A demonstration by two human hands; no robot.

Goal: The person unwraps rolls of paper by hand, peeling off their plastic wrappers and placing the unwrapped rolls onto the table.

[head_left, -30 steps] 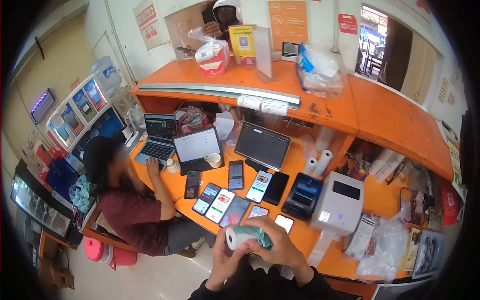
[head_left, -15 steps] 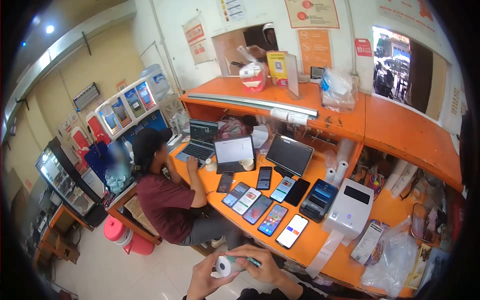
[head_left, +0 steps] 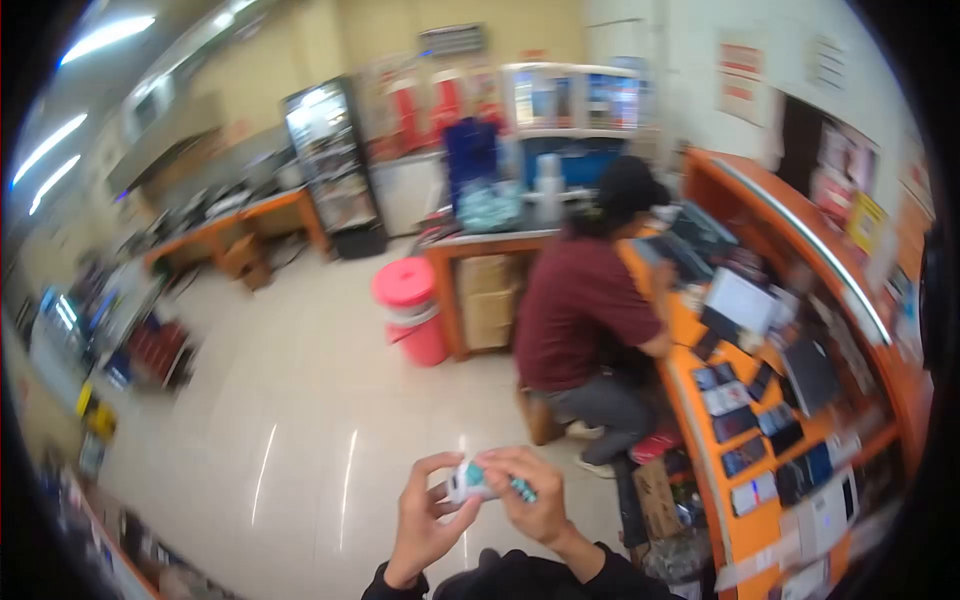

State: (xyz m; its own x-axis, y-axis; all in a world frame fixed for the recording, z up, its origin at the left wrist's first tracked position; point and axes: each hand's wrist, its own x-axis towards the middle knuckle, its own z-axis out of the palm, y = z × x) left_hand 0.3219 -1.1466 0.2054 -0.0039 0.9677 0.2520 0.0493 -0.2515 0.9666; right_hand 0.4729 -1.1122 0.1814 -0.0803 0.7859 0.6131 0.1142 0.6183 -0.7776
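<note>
My left hand (head_left: 425, 522) grips a small white paper roll (head_left: 458, 492) between thumb and fingers, in front of my body. The roll has a dark hole in its end and a teal patch on its side. Against that side press the fingers of my right hand (head_left: 535, 500), which pinch a teal strip (head_left: 523, 489). Blur hides whether this strip is still joined to the roll.
A person in a maroon shirt (head_left: 585, 310) sits at the orange counter (head_left: 690, 400) on the right. Several phones (head_left: 735, 424) and a white printer (head_left: 825, 515) lie there. A red bucket (head_left: 405, 280) stands on the tiled floor (head_left: 300, 400).
The view has swung left, so the counter now lies at the right and more floor shows. Both hands stay on the paper roll, which they hold a little higher in view.
</note>
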